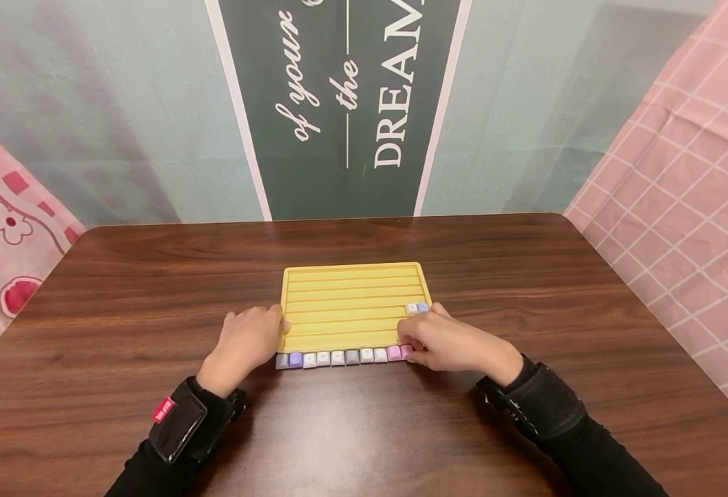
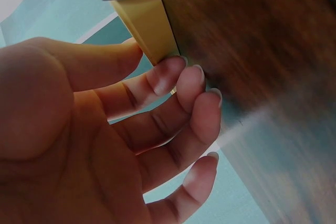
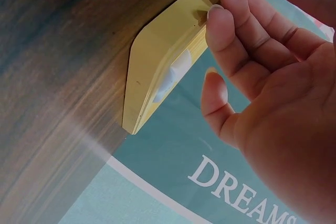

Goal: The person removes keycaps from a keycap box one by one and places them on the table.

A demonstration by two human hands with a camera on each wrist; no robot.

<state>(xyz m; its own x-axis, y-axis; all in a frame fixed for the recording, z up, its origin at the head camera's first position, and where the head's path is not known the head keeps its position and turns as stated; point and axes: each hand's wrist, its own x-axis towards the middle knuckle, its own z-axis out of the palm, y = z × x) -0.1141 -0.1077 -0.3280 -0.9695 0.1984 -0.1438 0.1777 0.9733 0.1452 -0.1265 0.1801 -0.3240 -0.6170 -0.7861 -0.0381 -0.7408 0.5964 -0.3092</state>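
A yellow ridged tray (image 1: pixel 345 304) lies on the table, and my left hand (image 1: pixel 248 339) pinches its left side between thumb and forefinger. Along the tray's near edge runs a row of keycaps (image 1: pixel 337 358) in grey, purple, white and pink. At the right end of that row, my right hand (image 1: pixel 457 342) has its thumb and fingertips around the last pink keycap (image 1: pixel 406 351), partly covering it. In the right wrist view, the fingers (image 3: pixel 220 27) bend in against the tray's side. A white keycap (image 1: pixel 411 308) and a light-blue keycap (image 1: pixel 423 307) sit in a tray groove at the right.
The dark wooden table (image 1: pixel 152 276) reaches back to a hanging cloth backdrop (image 1: pixel 351 103) with lettering. Pink patterned cloth (image 1: pixel 693 159) hangs at the right, and another pink cloth (image 1: pixel 10 241) at the left. Black bands (image 1: pixel 180 421) wrap both wrists.
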